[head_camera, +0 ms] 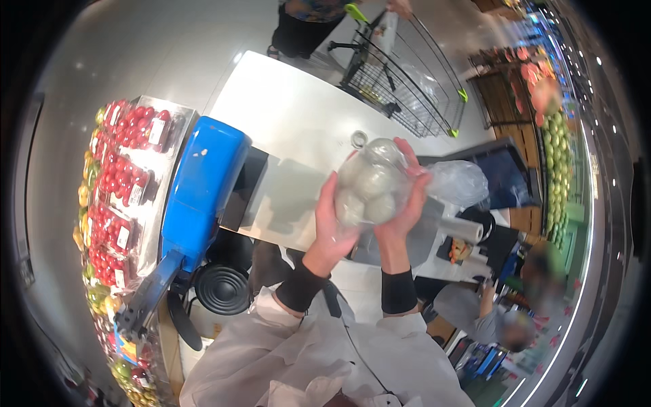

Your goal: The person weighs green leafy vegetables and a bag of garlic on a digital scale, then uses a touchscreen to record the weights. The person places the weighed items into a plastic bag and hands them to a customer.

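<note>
A clear plastic bag (374,178) of several pale, round pieces of produce is held up over the white counter (285,96). My left hand (333,213) cups it from the left and below. On the other side my right hand (411,201) grips the bag, fingers around its far right edge. The bag's loose, puffed end (459,182) sticks out to the right, past my right hand. Just beyond the bag, a small clear ring-shaped item (359,139) lies on the counter. The exact kind of produce is unclear through the plastic.
A blue machine (203,178) with a dark lever stands left, beside packs of small red fruit (137,127). To the right are a dark screen (501,175) and a white roll (463,230). Beyond the counter a person holds a shopping cart (402,76); others are at right.
</note>
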Demonstrator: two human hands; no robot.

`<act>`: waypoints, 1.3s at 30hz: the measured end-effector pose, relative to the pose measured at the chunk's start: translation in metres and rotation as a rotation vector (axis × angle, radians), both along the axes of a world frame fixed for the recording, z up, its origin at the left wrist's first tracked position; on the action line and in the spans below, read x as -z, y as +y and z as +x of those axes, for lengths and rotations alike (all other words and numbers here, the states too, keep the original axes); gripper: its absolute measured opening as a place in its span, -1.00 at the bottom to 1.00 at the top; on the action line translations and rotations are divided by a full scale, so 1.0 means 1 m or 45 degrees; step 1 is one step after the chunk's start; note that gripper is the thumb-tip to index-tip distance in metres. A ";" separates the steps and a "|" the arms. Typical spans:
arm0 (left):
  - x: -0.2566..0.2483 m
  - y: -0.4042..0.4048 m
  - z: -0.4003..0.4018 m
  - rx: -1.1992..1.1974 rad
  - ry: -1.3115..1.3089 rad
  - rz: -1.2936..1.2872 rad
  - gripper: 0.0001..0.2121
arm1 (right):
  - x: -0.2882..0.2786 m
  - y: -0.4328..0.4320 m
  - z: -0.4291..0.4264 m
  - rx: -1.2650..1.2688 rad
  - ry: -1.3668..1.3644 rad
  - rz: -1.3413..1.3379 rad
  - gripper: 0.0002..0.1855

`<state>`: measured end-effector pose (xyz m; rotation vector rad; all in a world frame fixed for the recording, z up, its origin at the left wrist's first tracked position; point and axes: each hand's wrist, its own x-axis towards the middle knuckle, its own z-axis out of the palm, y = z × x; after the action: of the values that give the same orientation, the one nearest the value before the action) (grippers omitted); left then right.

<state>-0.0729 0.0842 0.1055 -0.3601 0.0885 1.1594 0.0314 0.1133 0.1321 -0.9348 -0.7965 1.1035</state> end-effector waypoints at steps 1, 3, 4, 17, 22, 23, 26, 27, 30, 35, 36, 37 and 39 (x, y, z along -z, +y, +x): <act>-0.008 -0.016 0.005 0.102 0.083 -0.004 -0.34 | -0.007 -0.014 0.009 0.016 0.029 0.097 -0.55; -0.027 -0.040 0.012 0.229 0.345 0.166 -0.33 | -0.022 -0.040 0.025 0.061 0.058 0.206 -0.54; -0.044 -0.048 0.011 0.258 0.516 0.344 -0.33 | -0.031 -0.053 0.032 0.099 0.062 0.217 -0.54; -0.097 -0.131 0.068 -0.239 1.459 1.493 -0.18 | -0.092 -0.175 0.073 0.178 0.557 0.162 -0.59; -0.102 -0.141 0.075 -0.716 1.871 2.049 -0.40 | -0.072 -0.187 0.094 -0.134 0.924 0.661 -0.70; -0.099 -0.143 0.079 -0.811 1.871 2.082 -0.42 | -0.075 -0.192 0.096 -0.119 0.936 0.660 -0.73; -0.098 -0.153 0.088 -0.921 1.801 2.048 -0.53 | -0.086 -0.201 0.097 -0.124 1.008 0.668 -0.78; -0.096 -0.156 0.088 -0.919 1.775 2.014 -0.59 | -0.088 -0.201 0.094 -0.139 1.053 0.675 -0.79; -0.097 -0.163 0.089 -0.903 1.642 1.996 -0.65 | -0.089 -0.204 0.095 -0.211 1.108 0.711 -0.78; -0.091 -0.166 0.090 -0.744 1.592 1.963 -0.50 | -0.076 -0.201 0.107 -0.239 0.933 0.755 -0.76; -0.086 -0.166 0.091 -0.631 1.588 1.879 -0.44 | -0.075 -0.205 0.104 -0.114 0.888 0.665 -0.74; -0.081 -0.166 0.094 -0.524 1.575 1.788 -0.38 | -0.074 -0.208 0.104 0.010 0.842 0.572 -0.71; -0.070 -0.164 0.101 -0.220 1.492 1.496 -0.27 | -0.082 -0.209 0.100 0.511 0.735 0.062 -0.64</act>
<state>0.0277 -0.0798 0.1759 1.3918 0.3697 1.2608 0.1317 -0.0954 0.2141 -0.6445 -0.1497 0.9227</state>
